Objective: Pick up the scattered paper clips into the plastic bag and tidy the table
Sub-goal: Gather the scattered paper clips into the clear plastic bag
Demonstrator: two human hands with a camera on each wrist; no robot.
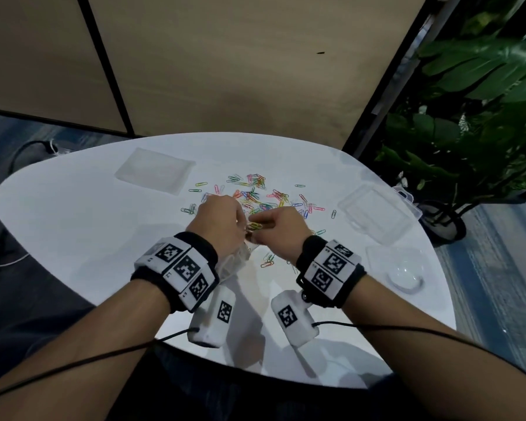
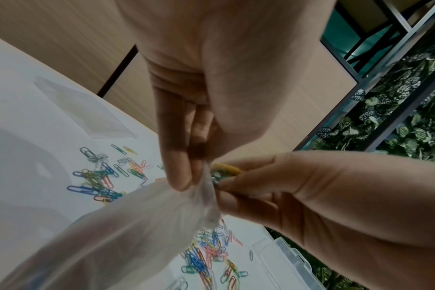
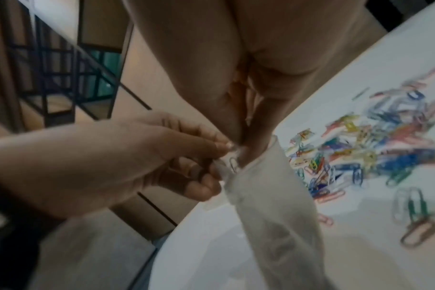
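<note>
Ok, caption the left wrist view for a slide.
Left hand pinches the plastic bag open as right hand feeds in paper clips.

- Plastic bag (image 2: 127,225) pinched in the left hand (image 1: 217,220): thin, cloudy, crinkled film.
- Paper clips (image 1: 255,196) beyond both hands: glossy coloured coating.
- Table (image 1: 73,226) beneath the hands: smooth, white, faintly shiny.
- Boxes (image 1: 377,214) right of the right hand (image 1: 281,230): clear hard plastic.

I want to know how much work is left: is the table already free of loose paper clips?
No: in the head view many coloured paper clips lie scattered on the white table beyond both hands.
</note>
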